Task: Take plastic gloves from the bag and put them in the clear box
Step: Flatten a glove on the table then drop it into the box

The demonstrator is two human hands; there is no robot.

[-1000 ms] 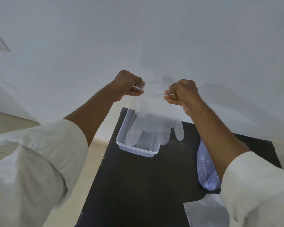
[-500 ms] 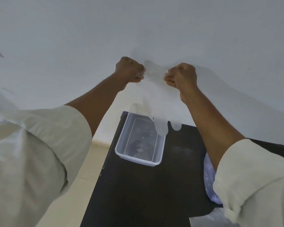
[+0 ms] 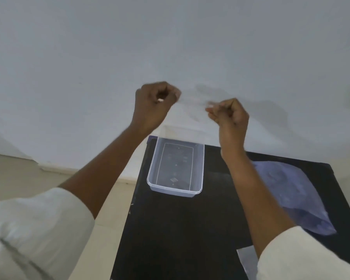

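Note:
My left hand (image 3: pixel 155 104) and my right hand (image 3: pixel 229 115) are raised side by side in front of the white wall, both fisted with fingers pinched. A thin clear plastic glove (image 3: pixel 192 102) stretches between them; it is blurred and barely visible. Below the hands the clear box (image 3: pixel 153 178) stands on the far left part of the black table (image 3: pixel 180 229); I can make out no glove in it. The bluish plastic bag (image 3: pixel 291 195) lies flat on the table's right side, partly behind my right forearm.
A flat piece of clear plastic (image 3: pixel 247 259) lies at the near right of the table, by my right sleeve. The table's left edge drops to a beige floor (image 3: pixel 18 174). The white wall (image 3: pixel 170 47) rises right behind the table.
Both hands have moved apart and the glove's fingers, which hung down over the box, have swung up out of it. The bag is more exposed now.

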